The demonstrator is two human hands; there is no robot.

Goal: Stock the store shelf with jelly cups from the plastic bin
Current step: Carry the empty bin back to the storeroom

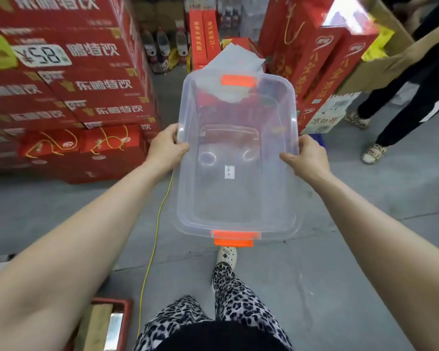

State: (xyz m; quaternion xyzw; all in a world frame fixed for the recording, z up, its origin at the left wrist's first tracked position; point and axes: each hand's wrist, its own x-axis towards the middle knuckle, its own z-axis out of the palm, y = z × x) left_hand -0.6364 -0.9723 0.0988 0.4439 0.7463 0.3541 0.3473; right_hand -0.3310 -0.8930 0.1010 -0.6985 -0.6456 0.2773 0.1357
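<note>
I hold a clear plastic bin with orange latches at its near and far ends, out in front of me above the floor. Nothing lies inside it; a small white sticker shows through its bottom. My left hand grips the bin's left rim, fingers curled over the edge. On the opposite rim, my right hand grips the same way. No jelly cups and no shelf are in view.
Stacked red drink cartons with a price tag stand at left, tall red gift boxes at right. A person with a cardboard box stands at far right. A yellow cable runs along the grey floor. A red crate sits at lower left.
</note>
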